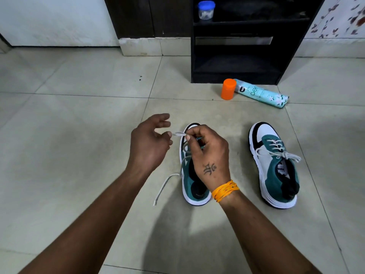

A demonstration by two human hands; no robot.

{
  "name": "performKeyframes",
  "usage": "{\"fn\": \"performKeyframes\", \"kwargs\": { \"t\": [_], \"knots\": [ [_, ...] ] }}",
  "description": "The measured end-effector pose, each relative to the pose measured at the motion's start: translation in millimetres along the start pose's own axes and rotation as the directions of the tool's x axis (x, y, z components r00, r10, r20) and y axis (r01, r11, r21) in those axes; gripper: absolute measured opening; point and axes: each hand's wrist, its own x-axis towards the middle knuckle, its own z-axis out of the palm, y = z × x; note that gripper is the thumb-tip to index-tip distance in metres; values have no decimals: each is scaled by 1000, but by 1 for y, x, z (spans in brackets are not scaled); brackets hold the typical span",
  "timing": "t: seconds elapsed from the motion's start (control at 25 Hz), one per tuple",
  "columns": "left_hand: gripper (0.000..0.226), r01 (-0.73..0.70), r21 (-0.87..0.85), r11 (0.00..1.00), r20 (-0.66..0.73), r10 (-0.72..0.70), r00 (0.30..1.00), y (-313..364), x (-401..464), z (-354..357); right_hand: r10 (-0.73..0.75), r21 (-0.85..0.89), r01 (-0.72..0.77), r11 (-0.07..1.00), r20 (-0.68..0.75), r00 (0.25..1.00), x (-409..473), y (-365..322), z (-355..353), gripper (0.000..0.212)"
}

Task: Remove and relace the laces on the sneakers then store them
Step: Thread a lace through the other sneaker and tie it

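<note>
Pinching a loop of grey lace between thumb and forefinger, the right hand hovers over the left sneaker, which sits on the tiled floor with its toe pointing away from the person. The left hand waits just beside that pinch, fingers spread and loosely curled, gripping nothing, its fingertips almost at the loop. The lace runs from the pinch back down toward the shoe's eyelets, roughly along the sneaker's long axis, while a loose end trails off the shoe's left side onto the tile. The free left hand looks the better placed to take the loop, which sticks out toward it. The second sneaker stands well to the right, parallel, its laces threaded and tied. The dark shelf unit where the pair may be stored stands beyond, with an orange container and a fallen spray can at its foot.
</note>
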Motion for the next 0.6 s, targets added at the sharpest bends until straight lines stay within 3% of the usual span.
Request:
{"fn": "performKeyframes", "kwargs": {
  "t": [0.08, 0.2, 0.28, 0.48, 0.6],
  "knots": [
    [34, -116, 86, 990, 92, 108, 990, 2, -2, 6, -21, -15, 21, 1000, 0, 1000, 0, 0, -2, 9],
    [13, -203, 170, 964, 174, 174, 969, 0, -2, 16, -14, -31, 14, 999, 10, 1000, -1, 4, -5, 8],
    [11, -220, 175, 960, 194, 186, 963, -2, -3, 20, -1, -41, 2, 999, 11, 1000, -3, 9, -8, 7],
    [9, -263, 239, 935, 100, 246, 964, -6, -9, 28, 175, -109, -185, 977, -91, 980, -18, 25, -25, 17],
    [8, -297, 262, 918, 103, 279, 955, -10, -20, 41, 242, -325, -239, 915, -32, 970, -32, 30, -29, 28]
  ]
}}
